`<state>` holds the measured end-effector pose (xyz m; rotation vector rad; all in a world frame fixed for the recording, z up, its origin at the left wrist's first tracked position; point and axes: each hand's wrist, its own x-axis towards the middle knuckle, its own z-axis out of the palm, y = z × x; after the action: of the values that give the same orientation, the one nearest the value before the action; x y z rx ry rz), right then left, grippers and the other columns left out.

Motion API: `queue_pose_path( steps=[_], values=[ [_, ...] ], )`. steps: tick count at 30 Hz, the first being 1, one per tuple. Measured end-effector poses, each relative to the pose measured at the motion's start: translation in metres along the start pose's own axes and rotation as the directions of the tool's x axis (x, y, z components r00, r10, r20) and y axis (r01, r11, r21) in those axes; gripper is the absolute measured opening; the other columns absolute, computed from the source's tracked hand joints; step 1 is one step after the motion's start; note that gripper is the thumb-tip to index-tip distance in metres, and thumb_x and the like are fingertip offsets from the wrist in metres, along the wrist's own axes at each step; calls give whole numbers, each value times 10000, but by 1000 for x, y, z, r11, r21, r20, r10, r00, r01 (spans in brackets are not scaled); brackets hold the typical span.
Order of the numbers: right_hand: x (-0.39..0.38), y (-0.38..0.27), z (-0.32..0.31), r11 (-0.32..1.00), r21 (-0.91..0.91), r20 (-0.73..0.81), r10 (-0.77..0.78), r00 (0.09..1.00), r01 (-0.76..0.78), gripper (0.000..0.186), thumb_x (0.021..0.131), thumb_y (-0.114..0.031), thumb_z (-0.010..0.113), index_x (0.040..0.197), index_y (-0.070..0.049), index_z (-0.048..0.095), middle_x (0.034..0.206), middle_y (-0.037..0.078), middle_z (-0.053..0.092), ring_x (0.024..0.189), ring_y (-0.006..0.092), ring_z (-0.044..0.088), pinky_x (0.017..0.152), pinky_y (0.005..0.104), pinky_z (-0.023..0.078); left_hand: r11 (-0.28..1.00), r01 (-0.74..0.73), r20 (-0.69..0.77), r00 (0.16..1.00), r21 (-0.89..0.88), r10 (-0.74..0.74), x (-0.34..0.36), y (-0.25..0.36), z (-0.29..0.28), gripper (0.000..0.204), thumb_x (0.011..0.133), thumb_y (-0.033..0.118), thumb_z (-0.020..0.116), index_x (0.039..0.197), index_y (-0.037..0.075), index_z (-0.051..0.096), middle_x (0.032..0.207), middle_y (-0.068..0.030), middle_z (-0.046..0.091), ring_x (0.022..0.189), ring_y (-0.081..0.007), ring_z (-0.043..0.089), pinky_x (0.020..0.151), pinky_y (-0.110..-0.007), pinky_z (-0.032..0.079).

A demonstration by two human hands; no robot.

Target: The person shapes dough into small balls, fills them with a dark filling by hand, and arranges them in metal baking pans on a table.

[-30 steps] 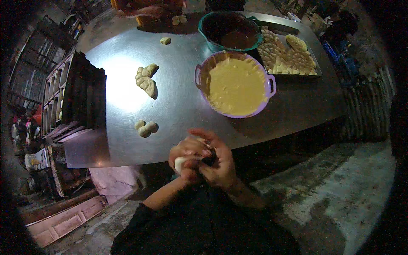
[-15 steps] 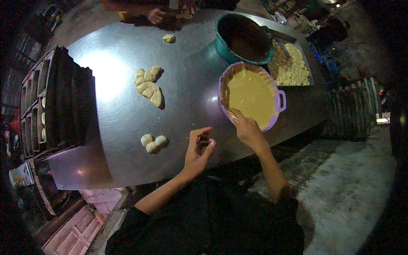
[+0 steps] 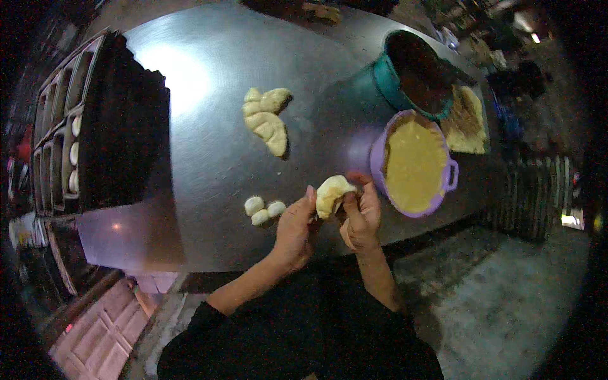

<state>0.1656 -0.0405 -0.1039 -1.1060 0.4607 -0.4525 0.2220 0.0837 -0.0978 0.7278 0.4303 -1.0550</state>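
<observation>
Between my left hand [image 3: 294, 228] and my right hand [image 3: 364, 221], over the near part of a steel table [image 3: 209, 240], is an opened piece of pale dough [image 3: 334, 190] with yellow filling on it. Fingers of both hands are closed on its edges. Just right of them stands a purple basin [image 3: 378, 152] of thick yellow mixture [image 3: 411, 164]. Three small pale dough balls [image 3: 254, 206] lie left of my hands, and several cut dough pieces [image 3: 266, 126] lie farther back.
A teal tub [image 3: 387, 82] with dark contents stands behind the basin, beside a tray of dough pieces [image 3: 468, 126]. A dark rack with compartments [image 3: 101, 139] holding pale pieces is on the left. Corrugated sheets [image 3: 532, 196] stand at the right.
Half a second ago my right hand was in the purple basin; it has come back left to my left hand, and both now hold the dough. The view has also shifted.
</observation>
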Motion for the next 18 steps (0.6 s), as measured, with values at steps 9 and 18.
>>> queue_pose_path(
  steps=[9,18],
  values=[
    [10,-46,38,954,-280,568,75,820,106,580,798,-110,748,1311,38,520,1304,165,531,1239,298,520,988,390,508,943,-285,-26,958,-174,285,-68,31,-10,398,967,282,601,1242,-5,566,1262,-67,554,1154,-184,560,951,-315,487],
    [-22,-81,13,859,-179,783,-170,598,479,270,800,80,654,1064,22,649,1243,220,578,1142,351,596,923,381,529,474,-719,215,639,508,739,-122,-22,25,470,888,74,682,1329,-7,541,1472,-77,369,1280,-187,461,1026,-308,438]
  ],
)
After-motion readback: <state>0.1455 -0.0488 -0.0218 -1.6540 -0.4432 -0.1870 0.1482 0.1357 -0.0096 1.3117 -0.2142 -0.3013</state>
